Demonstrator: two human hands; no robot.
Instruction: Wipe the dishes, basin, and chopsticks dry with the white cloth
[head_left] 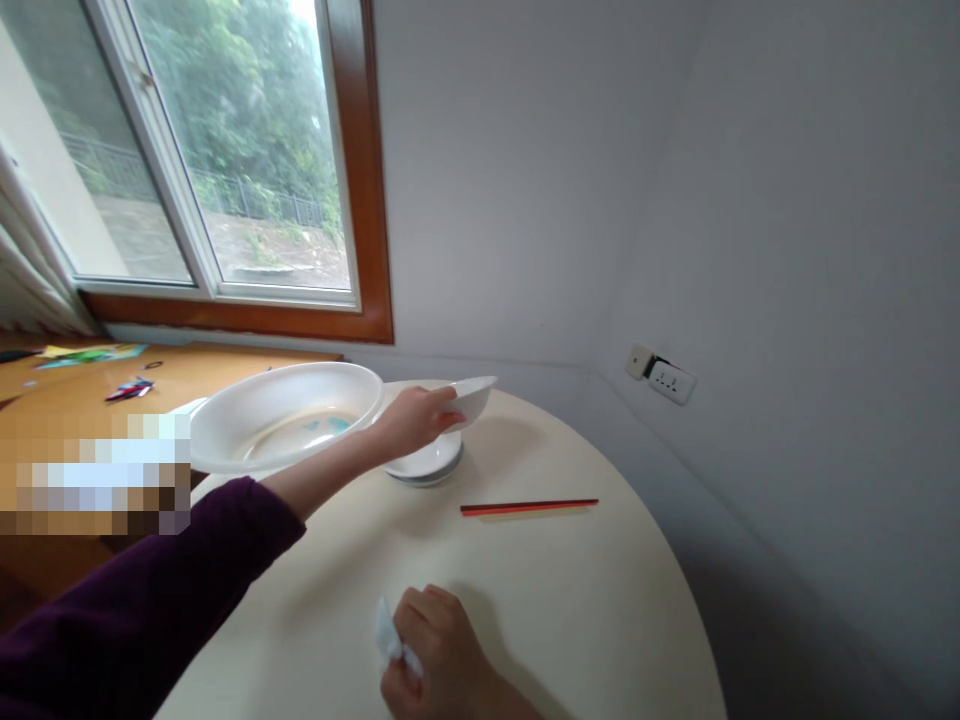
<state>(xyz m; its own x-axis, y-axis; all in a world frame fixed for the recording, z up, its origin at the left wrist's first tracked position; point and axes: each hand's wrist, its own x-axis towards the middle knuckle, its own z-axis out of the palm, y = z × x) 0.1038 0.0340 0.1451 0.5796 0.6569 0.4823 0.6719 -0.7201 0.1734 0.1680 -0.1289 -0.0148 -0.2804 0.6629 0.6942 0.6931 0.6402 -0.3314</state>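
My left hand (424,418), reaching from a purple sleeve, grips a white dish (474,397), perhaps a bowl, by its near side. The dish is tilted and held just above and to the right of a small stack of white dishes (424,462). My forearm hides part of that stack. Closer to me, my right hand (439,645) is closed around a crumpled white tissue (388,632) over the table. A pair of red chopsticks (529,508) lies on the table between my two hands, off to the right.
A large white basin (225,430) stands on the left of the round cream table (600,600). Behind it, a wooden desk (202,365) carries pens (130,389) and coloured papers (94,353). Walls with a power socket (672,382) and a window (247,150) border the table.
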